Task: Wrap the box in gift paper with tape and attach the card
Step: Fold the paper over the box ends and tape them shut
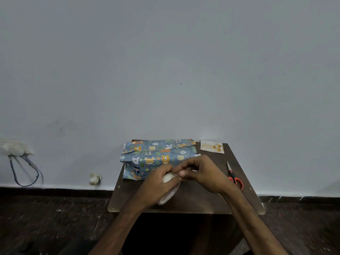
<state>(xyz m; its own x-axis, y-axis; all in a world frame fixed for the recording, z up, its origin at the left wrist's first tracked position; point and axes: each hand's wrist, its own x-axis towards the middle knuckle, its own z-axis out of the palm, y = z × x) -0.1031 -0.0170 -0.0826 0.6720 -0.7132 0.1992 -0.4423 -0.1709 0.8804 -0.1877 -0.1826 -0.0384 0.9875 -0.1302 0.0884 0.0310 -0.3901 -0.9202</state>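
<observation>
- Right-hand fingers [182, 174]: curled in, thumb and forefinger pinching at the top edge of the tape roll [168, 178]. Cannot tell if a loose tape end is in the pinch, too small and blurred.
- Left-hand fingers [165, 169]: curled round the tape roll, gripping it from the left side. The roll stands on edge, its lower rim showing below the palm.
- Right hand [202, 173] and left hand [154, 186]: fingertips meet over the roll, above the middle of the desk [193, 201]. Both forearms come in from the bottom edge.
- Box [156, 155]: at the back centre of the desk, just behind the hands. It is covered in blue gift paper with animal print. The top flaps overlap loosely with ragged edges, and the paper at the left end sticks out unfolded. The right hand hides the box's near right corner.
- Card [212, 146]: lies flat at the back right corner of the desk, right of the box and apart from it. It is pale with gold balloons and gold script.
- Scissors [234, 178]: red and black handles, on the right side of the desk, blades pointing away from the person, just beside the right wrist.
- Desk: small, dark brown, set against a grey wall [165, 70].
- Wall socket with hanging cables [24, 162]: far left, low on the wall.
- Floor [46, 218]: dark.
</observation>
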